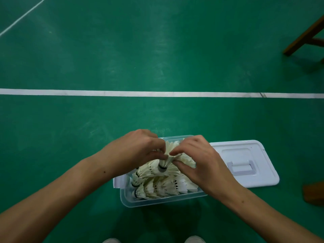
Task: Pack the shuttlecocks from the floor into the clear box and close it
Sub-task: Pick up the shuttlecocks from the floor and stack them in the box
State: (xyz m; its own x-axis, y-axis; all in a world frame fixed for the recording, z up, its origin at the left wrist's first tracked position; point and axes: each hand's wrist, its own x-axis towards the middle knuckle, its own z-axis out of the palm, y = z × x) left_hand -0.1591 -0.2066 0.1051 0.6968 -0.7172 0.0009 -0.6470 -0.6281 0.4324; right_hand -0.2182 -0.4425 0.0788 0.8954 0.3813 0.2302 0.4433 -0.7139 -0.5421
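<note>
Shoes point(195, 239) peek in at the bottom edge, two pale toes on the green floor point(157, 58). Just beyond them stands the clear box point(163, 201), lidless and heaped with white shuttlecocks point(163, 187) that lie on their sides in overlapping rows, dark-banded corks showing at the left end.

Both bare forearms reach in from the lower corners and meet above the box's far half. The left hand point(140, 148) comes from the left with curled fingers, its fingertips pinching the feathers of the top shuttlecock point(165, 162). The right hand point(201, 160) comes from the right, thumb and forefinger closed on the same feather skirt from the other side, the other fingers bent over the pile. That shuttlecock sits on the heap, cork point(162, 168) pointing toward the camera and slightly down, feathers fanned away between the two hands.

Touching the box on the right, the white lid point(259, 179) lies flat on the floor, its handle point(241, 166) facing up. A brown wooden piece point(314, 192) shows at the right edge near the lid.

Farther out, a white line point(122, 93) crosses the floor from side to side. Beyond it, wooden legs point(305, 35) stand in the upper right corner, and a thin line point(22, 15) slants across the upper left.
</note>
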